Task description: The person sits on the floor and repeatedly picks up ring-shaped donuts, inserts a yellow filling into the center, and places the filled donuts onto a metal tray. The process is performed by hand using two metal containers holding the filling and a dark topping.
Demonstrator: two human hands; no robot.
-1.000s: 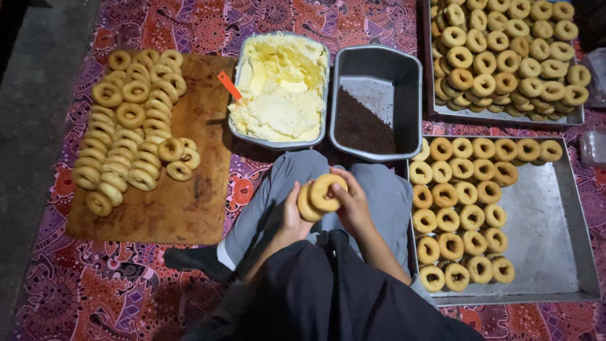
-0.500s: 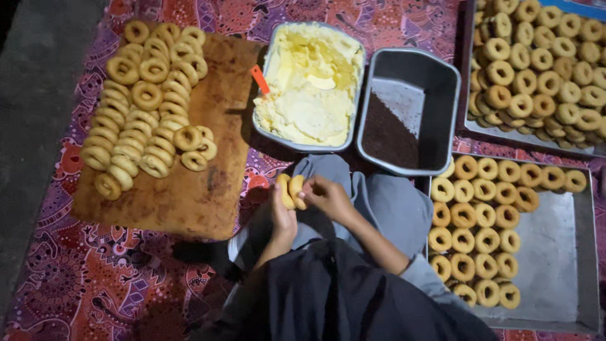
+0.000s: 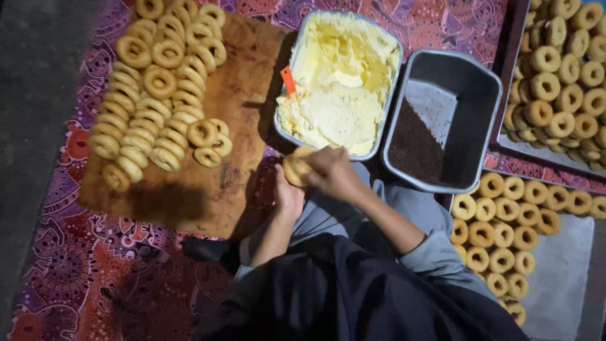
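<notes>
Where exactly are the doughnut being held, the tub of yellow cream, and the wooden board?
held doughnut (image 3: 295, 169), head view, on its pale side left of the fingers.
tub of yellow cream (image 3: 328, 113), head view, on the cream surface.
wooden board (image 3: 243, 95), head view, on its bare right part.

Floor covering: red-and-purple patterned cloth mat (image 3: 76, 278), floral print, laid beside a bare dark grey concrete floor strip (image 3: 31, 126); dim light.
</notes>
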